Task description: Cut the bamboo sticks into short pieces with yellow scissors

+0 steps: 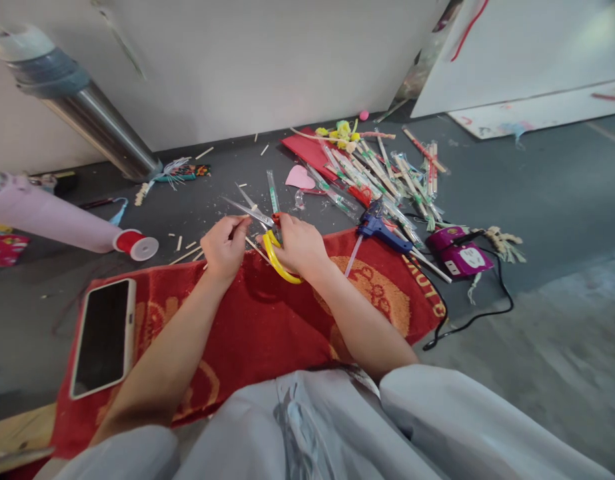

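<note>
My right hand is closed around a pair of scissors with yellow handles. The metal blades stand apart and point to the left, over the grey surface. Just left of them, my left hand is closed in a pinch near the blades. Whatever lies between its fingertips is too small to make out. A small pale bit shows by the blades. Cut pieces of thin wooden stick lie to the left of my left hand. Beneath both forearms is a red towel with orange patterns.
Wrapped chopsticks are heaped at back right, beside a blue glue gun and a purple box with a black cord. A pink paper heart lies mid-table. At left are a phone, a red thread spool and a steel flask.
</note>
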Motion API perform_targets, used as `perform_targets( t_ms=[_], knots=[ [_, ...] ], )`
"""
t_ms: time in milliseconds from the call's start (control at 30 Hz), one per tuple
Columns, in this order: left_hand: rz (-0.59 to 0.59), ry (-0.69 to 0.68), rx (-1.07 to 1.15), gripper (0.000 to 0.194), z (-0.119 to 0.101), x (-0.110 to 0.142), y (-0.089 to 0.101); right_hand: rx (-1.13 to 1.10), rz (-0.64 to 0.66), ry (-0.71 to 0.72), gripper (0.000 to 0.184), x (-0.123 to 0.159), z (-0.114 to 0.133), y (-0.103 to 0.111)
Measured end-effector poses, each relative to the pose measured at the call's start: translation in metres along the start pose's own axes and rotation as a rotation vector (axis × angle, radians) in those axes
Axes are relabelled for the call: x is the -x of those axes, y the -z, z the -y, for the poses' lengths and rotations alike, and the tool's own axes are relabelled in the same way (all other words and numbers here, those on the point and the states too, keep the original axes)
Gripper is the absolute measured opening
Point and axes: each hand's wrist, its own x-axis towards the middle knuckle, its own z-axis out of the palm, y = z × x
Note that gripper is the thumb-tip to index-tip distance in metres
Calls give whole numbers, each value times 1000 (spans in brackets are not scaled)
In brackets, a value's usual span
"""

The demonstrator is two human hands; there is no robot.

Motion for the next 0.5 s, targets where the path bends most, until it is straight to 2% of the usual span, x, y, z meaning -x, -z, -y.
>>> perform_targets(
  t_ms=[267,500],
  knots=[
    [-13,-57,33,15,2,0,-1,17,-58,57,65,2,-5,-3],
    [56,6,8,20,-4,-1,1,42,-71,67,69,3,-7,-1]
  ],
)
